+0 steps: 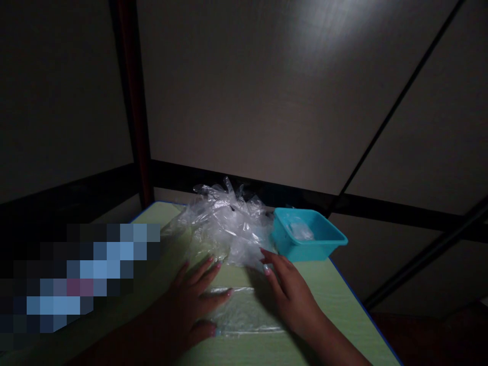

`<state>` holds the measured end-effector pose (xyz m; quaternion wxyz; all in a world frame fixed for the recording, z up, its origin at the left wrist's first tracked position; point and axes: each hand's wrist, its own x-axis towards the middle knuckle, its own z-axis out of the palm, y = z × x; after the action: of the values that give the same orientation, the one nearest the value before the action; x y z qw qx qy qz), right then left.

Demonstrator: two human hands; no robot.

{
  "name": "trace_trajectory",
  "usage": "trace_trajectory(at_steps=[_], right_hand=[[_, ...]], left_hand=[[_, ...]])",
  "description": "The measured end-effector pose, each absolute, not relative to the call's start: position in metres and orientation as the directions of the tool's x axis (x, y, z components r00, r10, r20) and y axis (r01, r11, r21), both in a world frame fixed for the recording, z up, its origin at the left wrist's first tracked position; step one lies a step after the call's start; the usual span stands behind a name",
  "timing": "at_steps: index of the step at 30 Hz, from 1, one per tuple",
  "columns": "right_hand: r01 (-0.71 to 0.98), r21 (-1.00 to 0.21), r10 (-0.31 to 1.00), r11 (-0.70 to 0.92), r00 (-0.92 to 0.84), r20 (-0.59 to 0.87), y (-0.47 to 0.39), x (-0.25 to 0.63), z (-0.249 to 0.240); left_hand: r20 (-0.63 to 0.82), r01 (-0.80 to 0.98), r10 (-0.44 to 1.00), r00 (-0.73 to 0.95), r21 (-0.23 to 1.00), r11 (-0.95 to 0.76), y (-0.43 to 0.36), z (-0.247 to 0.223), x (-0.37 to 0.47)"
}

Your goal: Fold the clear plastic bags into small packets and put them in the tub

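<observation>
A loose heap of thin clear plastic (229,218), with finger-like tips resembling disposable gloves, lies on the table. In front of it a flat, smoothed piece of clear plastic film (247,310) rests on the tabletop. My left hand (198,300) is open, fingers spread, over the left end of this flat piece. My right hand (287,292) is open with fingers slightly bent, near the heap's front right edge and above the flat piece's right side. Whether its fingertips touch the plastic I cannot tell. A turquoise plastic basket (305,251) stands just beyond my right hand.
Inside the basket sits a small whitish, plastic-wrapped bundle (302,230). The pale green table (335,315) has a blue edge on its right side. Dark wall panels (244,101) rise behind it. A pixelated patch covers the lower left.
</observation>
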<state>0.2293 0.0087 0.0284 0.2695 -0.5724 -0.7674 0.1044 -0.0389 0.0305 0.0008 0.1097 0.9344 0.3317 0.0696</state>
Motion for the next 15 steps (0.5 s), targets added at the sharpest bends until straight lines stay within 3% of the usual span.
trace_trajectory(at_steps=[2, 9, 15], right_hand=[[0.819, -0.496, 0.944, 0.290, -0.161, 0.288, 0.010, 0.231, 0.033], [0.853, -0.390, 0.936, 0.347, -0.289, 0.199, 0.011, 0.233, 0.033], [0.901, -0.350, 0.966, 0.255, -0.252, 0.055, 0.011, 0.236, 0.035]], left_hand=[[0.074, 0.599, 0.634, 0.770, 0.260, -0.757, 0.031, 0.001, -0.039], [0.251, 0.489, 0.594, 0.765, 0.376, -0.788, 0.027, 0.016, -0.034], [0.296, 0.329, 0.476, 0.828, 0.431, -0.840, 0.025, 0.028, -0.030]])
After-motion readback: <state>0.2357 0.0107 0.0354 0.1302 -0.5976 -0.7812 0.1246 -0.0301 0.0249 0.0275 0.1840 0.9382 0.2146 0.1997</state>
